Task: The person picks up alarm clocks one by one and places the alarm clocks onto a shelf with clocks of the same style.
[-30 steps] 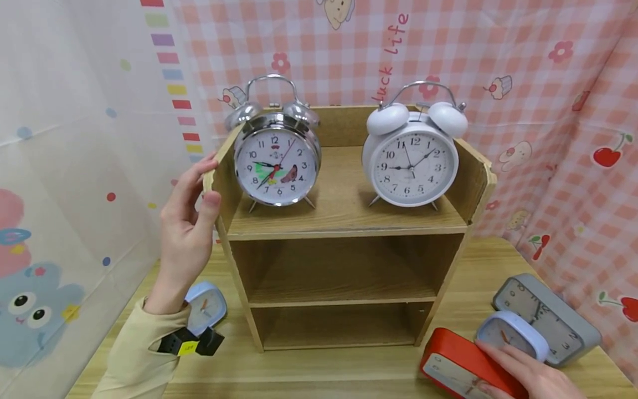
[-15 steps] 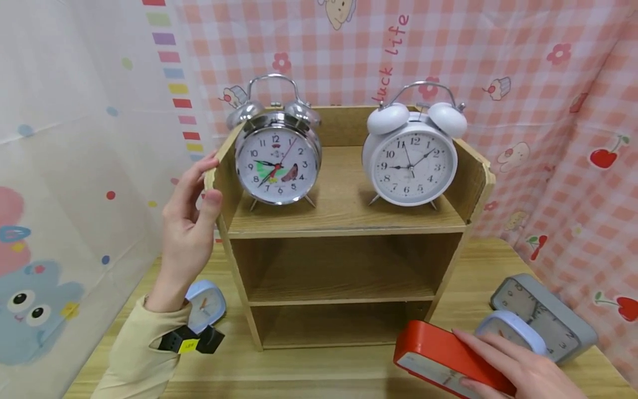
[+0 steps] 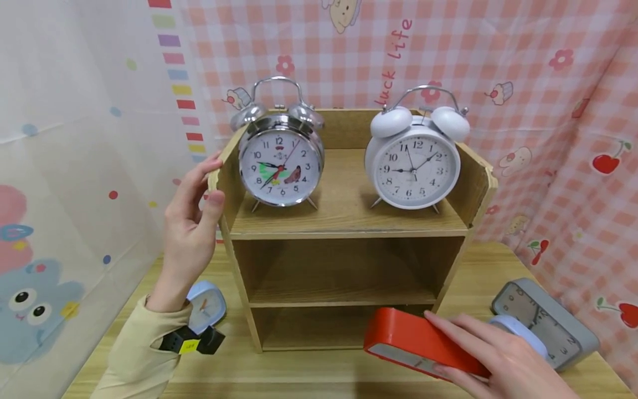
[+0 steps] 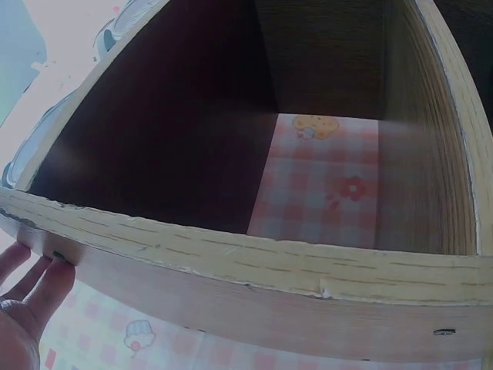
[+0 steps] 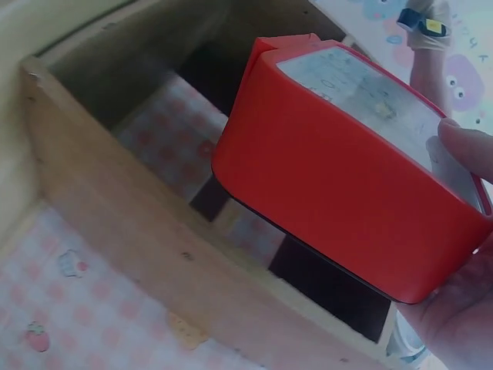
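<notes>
My right hand [image 3: 503,354] grips a red rectangular clock [image 3: 416,343], thumb on its face side and fingers over its top, in front of the lower right of a wooden shelf [image 3: 349,234]. In the right wrist view the red clock [image 5: 331,177] shows its pale dial, with the thumb on it. My left hand [image 3: 191,233] rests on the shelf's left side panel near its top; in the left wrist view the fingertips [image 4: 58,274] touch the panel's outer face. On the top shelf stand a silver twin-bell alarm clock [image 3: 281,166] and a white one [image 3: 416,169].
A small blue clock [image 3: 205,310] sits on the table [image 3: 294,377] left of the shelf, beside my left forearm. To the right, a grey clock [image 3: 543,321] and another pale blue clock [image 3: 520,332] stand behind my right hand. Patterned curtains [image 3: 558,111] enclose the back and sides.
My right hand has carried the red clock leftward and up from beside the right-hand clocks to in front of the shelf's lowest level. The left hand stays against the side panel.
</notes>
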The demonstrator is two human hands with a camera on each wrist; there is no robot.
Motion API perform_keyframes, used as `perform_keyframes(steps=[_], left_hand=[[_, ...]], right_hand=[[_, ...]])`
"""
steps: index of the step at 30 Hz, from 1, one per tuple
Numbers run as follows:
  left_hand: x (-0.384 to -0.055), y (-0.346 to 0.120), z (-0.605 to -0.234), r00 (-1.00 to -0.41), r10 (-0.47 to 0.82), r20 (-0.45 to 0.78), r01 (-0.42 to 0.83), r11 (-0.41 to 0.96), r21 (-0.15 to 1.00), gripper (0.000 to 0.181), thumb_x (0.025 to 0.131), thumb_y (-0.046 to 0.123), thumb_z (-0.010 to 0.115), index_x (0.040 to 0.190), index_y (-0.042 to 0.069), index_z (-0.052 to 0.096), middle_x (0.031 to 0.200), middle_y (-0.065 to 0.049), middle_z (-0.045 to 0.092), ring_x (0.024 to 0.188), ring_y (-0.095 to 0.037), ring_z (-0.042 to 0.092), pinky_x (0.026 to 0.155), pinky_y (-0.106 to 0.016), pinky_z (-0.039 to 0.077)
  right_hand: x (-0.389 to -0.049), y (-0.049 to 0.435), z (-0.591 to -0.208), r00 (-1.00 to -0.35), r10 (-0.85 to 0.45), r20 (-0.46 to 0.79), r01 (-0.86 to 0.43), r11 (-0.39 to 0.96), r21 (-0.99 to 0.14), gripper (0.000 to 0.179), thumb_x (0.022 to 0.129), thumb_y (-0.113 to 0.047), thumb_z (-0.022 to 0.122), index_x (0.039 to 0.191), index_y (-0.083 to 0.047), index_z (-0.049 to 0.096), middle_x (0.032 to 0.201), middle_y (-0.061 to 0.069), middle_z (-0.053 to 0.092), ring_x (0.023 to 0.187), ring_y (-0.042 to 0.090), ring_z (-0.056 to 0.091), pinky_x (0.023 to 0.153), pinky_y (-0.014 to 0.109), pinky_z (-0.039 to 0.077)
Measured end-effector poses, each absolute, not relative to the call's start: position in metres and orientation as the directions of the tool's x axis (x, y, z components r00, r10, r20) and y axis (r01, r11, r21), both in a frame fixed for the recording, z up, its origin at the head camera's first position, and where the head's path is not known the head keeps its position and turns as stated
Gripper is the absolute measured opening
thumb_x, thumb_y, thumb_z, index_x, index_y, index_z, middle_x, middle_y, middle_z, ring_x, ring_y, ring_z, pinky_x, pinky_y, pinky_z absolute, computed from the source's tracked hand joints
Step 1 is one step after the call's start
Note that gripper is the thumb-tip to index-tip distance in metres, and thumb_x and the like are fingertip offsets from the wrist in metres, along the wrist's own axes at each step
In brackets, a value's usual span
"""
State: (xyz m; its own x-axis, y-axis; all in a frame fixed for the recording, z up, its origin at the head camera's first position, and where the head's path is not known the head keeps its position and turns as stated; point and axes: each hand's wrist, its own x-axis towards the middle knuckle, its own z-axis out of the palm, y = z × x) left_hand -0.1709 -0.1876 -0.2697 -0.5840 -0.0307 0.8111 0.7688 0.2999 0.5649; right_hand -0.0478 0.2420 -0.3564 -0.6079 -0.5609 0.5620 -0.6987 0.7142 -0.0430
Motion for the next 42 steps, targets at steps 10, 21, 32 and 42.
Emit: perform_keyframes(steps=[10,21,32,42], left_hand=[[-0.17,-0.186,-0.267,-0.584,-0.025,0.812,0.768,0.307,0.562,0.055,0.107,0.04,0.058,0.146,0.001,0.056,0.158,0.003,0.058,0.119,-0.006,0.061,0.053,-0.016,0.033],[-0.172,-0.187,-0.269,-0.581,-0.028,0.813,0.77,0.306,0.56,0.054,0.108,0.039,0.058,0.144,0.0,0.056,0.157,0.005,0.058,0.111,-0.006,0.06,0.053,-0.017,0.033],[-0.171,-0.188,-0.27,-0.584,-0.032,0.811,0.772,0.288,0.567,0.055,0.107,0.04,0.058,0.146,0.001,0.056,0.158,0.003,0.058,0.121,-0.008,0.062,0.053,-0.016,0.034],[-0.172,-0.187,-0.27,-0.575,-0.035,0.818,0.774,0.302,0.557,0.052,0.108,0.038,0.058,0.144,0.0,0.056,0.156,0.006,0.06,0.118,-0.006,0.062,0.05,-0.018,0.032]], right_hand=[[-0.057,0.207,-0.325,-0.516,-0.572,0.638,-0.755,0.655,-0.023,0.057,0.102,-0.057,0.057,0.143,-0.018,0.064,0.117,-0.007,0.071,0.083,0.003,0.065,0.07,0.011,0.048],[-0.071,0.175,-0.309,-0.445,-0.594,0.67,-0.791,0.611,0.016,0.055,0.104,-0.054,0.056,0.142,-0.015,0.065,0.116,-0.005,0.072,0.085,0.007,0.068,0.073,0.017,0.056],[-0.086,0.152,-0.3,-0.388,-0.625,0.678,-0.826,0.563,0.046,0.056,0.095,-0.038,0.079,0.143,-0.013,0.064,0.114,-0.001,0.073,0.087,0.01,0.07,0.072,0.024,0.058],[-0.094,0.128,-0.296,-0.397,-0.655,0.643,-0.82,0.567,0.071,0.074,0.076,-0.025,0.096,0.141,-0.011,0.065,0.114,0.0,0.072,0.089,0.01,0.071,0.074,0.028,0.061]])
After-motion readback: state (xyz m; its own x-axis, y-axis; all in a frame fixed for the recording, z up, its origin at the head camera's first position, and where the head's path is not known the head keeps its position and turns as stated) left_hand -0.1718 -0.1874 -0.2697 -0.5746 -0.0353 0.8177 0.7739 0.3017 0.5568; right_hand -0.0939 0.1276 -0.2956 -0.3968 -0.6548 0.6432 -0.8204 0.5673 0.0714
